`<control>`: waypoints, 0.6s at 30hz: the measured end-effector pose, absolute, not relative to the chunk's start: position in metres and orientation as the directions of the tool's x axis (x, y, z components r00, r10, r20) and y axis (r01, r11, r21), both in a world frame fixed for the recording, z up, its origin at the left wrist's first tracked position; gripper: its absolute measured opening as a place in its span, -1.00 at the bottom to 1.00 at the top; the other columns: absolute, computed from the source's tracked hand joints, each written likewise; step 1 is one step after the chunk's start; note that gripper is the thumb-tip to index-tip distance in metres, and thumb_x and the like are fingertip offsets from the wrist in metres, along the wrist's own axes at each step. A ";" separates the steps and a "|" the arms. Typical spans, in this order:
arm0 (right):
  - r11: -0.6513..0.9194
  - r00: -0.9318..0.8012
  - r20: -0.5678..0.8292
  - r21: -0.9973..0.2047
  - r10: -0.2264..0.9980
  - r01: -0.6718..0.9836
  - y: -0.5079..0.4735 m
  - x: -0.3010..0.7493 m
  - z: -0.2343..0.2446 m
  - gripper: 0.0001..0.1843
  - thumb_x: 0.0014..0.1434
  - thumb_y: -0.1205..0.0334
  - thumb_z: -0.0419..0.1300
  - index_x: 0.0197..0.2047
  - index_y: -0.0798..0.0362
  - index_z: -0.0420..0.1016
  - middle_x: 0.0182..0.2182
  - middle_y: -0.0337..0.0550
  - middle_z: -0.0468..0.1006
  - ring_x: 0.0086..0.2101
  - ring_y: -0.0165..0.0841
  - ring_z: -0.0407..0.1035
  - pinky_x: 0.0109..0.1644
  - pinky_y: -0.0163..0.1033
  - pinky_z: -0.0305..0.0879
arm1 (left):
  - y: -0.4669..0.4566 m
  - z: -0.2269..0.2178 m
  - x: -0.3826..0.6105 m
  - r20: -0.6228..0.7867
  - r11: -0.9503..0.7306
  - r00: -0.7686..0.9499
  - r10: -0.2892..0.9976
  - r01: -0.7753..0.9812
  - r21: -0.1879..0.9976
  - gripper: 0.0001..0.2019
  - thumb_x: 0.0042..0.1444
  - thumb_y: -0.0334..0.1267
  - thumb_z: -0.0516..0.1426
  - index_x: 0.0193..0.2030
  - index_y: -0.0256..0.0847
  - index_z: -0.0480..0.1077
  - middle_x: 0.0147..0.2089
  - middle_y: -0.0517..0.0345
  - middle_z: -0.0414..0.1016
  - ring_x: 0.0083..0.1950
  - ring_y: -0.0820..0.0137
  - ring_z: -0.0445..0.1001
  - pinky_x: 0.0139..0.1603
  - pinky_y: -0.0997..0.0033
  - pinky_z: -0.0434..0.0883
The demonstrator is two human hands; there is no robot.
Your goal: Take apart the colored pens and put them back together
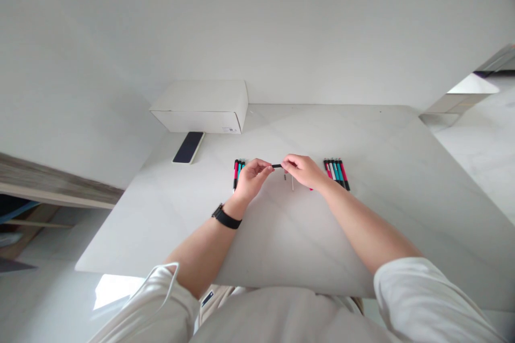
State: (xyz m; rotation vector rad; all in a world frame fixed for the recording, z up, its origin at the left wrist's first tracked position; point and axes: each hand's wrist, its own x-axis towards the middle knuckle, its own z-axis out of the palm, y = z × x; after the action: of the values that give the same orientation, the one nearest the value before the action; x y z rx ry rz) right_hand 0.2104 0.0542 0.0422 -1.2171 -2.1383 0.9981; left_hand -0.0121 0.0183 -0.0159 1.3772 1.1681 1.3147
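My left hand (252, 178) and my right hand (304, 170) meet over the middle of the table, both closed. Between their fingertips they hold a short black pen part (277, 165), one end in each pinch; the fingers hide its ends. Below my right hand lie a thin pale stick like a pen refill (293, 183) and a tiny dark piece (285, 177). A bit of pink (311, 188) peeks out under the right wrist. Beside my left hand is a group of pens (236, 172), red and teal with black ends, partly covered by the hand.
Right of my right hand, several pens (337, 174) lie side by side in a row. A white box (199, 107) stands at the back left against the wall. In front of it lies a phone (189, 147). The white table (298, 241) has rounded corners.
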 end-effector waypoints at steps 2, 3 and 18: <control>0.336 -0.482 0.070 -0.803 0.874 0.492 0.055 0.211 0.041 -0.70 0.33 -0.09 0.18 -0.07 -0.05 0.51 -0.22 -0.22 0.63 -0.27 -0.32 0.46 -0.15 -0.26 0.30 | 0.018 -0.016 -0.012 0.177 -0.176 -0.005 0.984 0.049 0.983 -0.73 0.24 -0.03 0.30 -0.11 -0.18 0.51 -0.18 0.02 0.65 -0.11 0.31 0.64 -0.04 0.27 0.53; 0.325 -0.477 0.069 -0.814 0.876 0.481 0.055 0.211 0.041 -0.67 0.31 -0.09 0.22 -0.01 -0.07 0.49 -0.19 -0.21 0.64 -0.25 -0.32 0.47 -0.14 -0.26 0.31 | 0.018 -0.016 -0.012 0.178 -0.177 -0.005 0.984 0.044 0.983 -0.73 0.24 -0.03 0.30 -0.11 -0.18 0.51 -0.18 0.02 0.65 -0.11 0.31 0.64 -0.03 0.27 0.53; 0.255 -0.491 -0.034 -0.822 0.870 0.509 0.056 0.211 0.037 -0.57 0.45 -0.18 -0.01 -0.10 -0.06 0.51 -0.30 -0.21 0.63 -0.32 -0.32 0.47 -0.20 -0.26 0.30 | 0.015 -0.012 -0.012 0.190 -0.187 -0.004 0.982 0.143 0.972 -0.72 0.25 0.00 0.29 -0.10 -0.17 0.53 -0.15 0.00 0.65 -0.11 0.30 0.64 -0.05 0.27 0.56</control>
State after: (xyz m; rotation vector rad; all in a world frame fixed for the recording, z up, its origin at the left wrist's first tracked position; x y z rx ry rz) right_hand 0.2105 0.0558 0.0369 -1.2531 -2.1026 1.1300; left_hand -0.0118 0.0152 -0.0119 1.4486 1.2318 1.2919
